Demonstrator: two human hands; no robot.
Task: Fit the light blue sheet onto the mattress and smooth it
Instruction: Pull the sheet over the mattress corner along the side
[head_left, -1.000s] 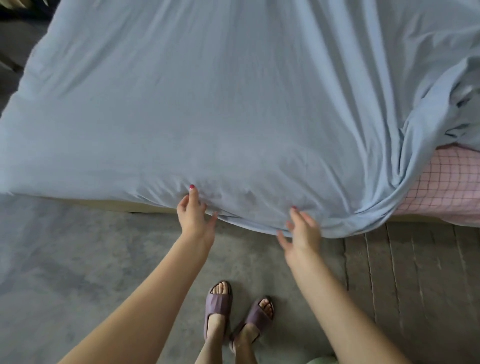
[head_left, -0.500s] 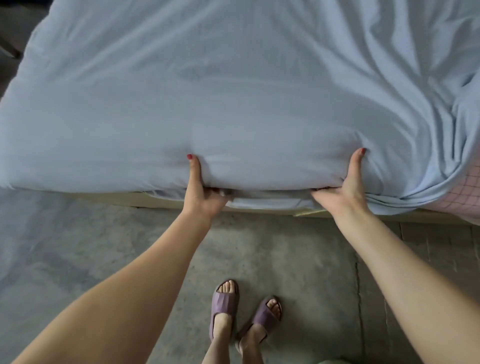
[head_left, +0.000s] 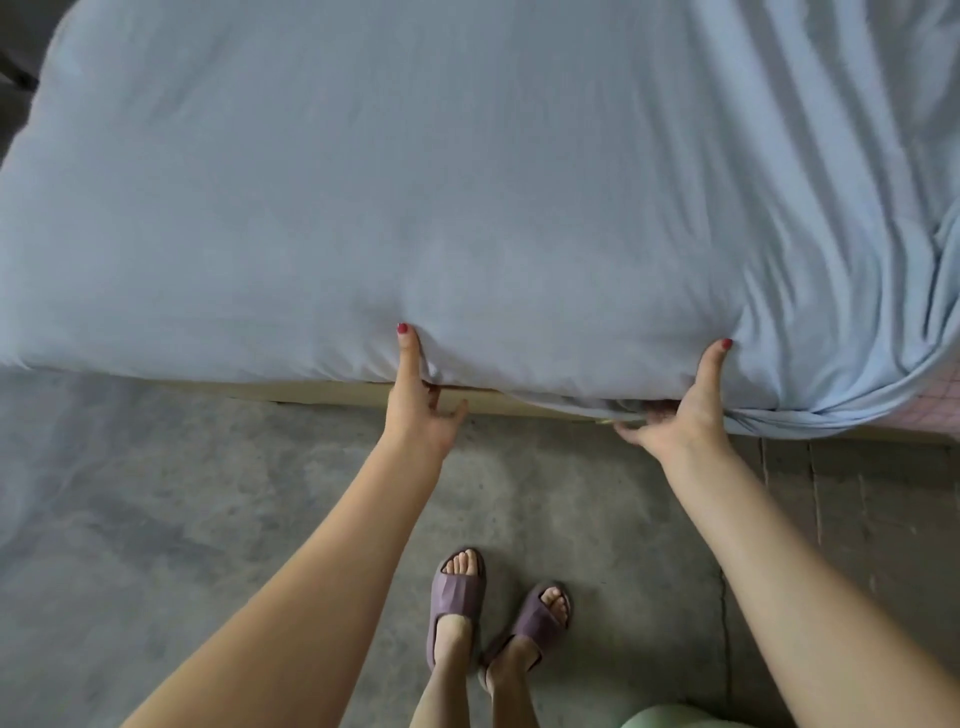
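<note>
From my head view, the light blue sheet covers the mattress in front of me and spreads away from my body, with its near edge running left to right just above the bed frame. My left hand is at this edge, thumb up and pressed on the sheet; the other fingers are low at the side of the mattress, rather loose, and I think they hold nothing firmly. My right hand is at the same edge further to the right, thumb up on the cloth, and its fingers go under the hanging fabric, so I cannot tell how tightly they hold it. The part not fitted lies to the right of my right hand: there the sheet is bunched in a thick roll and a pink checked surface shows below it. So the right hand is nearer to the coming work, I judge. The corner itself is cut off by the picture border, and the far side of the bed is not visible. My feet in purple slippers stand on the concrete floor.
</note>
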